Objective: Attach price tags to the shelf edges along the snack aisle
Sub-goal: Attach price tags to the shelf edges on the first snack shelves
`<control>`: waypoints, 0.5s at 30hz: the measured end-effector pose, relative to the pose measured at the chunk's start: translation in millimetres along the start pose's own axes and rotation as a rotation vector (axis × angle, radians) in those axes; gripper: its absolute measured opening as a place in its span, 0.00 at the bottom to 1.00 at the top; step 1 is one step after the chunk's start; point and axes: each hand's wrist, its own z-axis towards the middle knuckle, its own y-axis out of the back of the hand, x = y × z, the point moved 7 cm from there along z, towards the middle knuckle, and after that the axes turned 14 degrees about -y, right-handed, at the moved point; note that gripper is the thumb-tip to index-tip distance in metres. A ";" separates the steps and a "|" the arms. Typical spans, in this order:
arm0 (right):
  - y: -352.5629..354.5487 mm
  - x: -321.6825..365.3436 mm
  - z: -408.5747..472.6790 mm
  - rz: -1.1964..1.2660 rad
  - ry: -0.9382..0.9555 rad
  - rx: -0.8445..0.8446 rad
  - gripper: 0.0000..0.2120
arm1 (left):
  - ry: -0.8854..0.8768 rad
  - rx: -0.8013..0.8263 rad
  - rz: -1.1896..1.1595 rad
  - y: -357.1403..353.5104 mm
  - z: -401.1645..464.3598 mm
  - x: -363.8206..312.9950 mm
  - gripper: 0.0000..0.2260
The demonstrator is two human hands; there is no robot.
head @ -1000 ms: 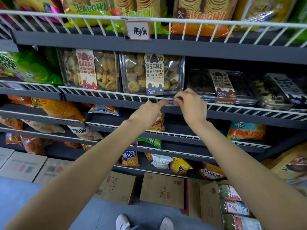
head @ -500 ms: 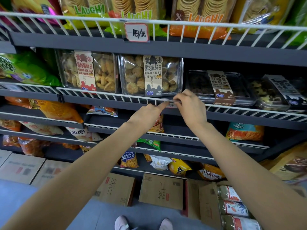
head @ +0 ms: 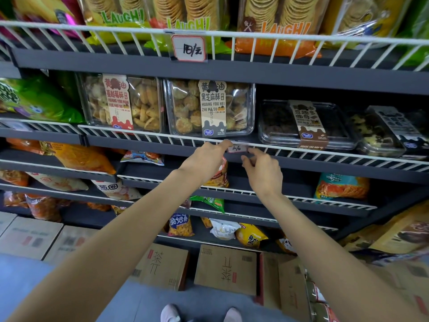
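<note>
Down at the bottom you can see the toes of two pale shoes (head: 171, 313) on the blue-grey floor, with flat brown cardboard boxes (head: 226, 268) leaning against the base of the rack. Both bare arms reach up from there to the middle shelf. The left hand (head: 205, 159) has its fingers curled, fingertips touching the left end of the small white price tag with a red border (head: 237, 148), which hangs on the white wire shelf rail (head: 139, 133). The right hand (head: 263, 169) sits just below and right of the tag, fingers loosely bent, not holding anything. Right behind the tag is a clear plastic box of round cookies (head: 210, 110). Higher up, another handwritten white tag (head: 189, 48) is clipped to the top rail.
</note>
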 end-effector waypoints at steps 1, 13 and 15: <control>1.0 0.7 -1.9 -0.007 0.011 -0.015 0.17 | 0.001 0.000 0.003 0.3 -0.2 -0.5 0.21; 16.0 23.7 -6.4 -0.253 0.322 -0.225 0.06 | -0.044 -0.001 -0.188 3.2 -6.8 -4.8 0.20; 14.5 27.1 -3.6 -0.310 0.338 -0.254 0.04 | -0.051 -0.010 -0.219 2.7 -7.1 -2.7 0.20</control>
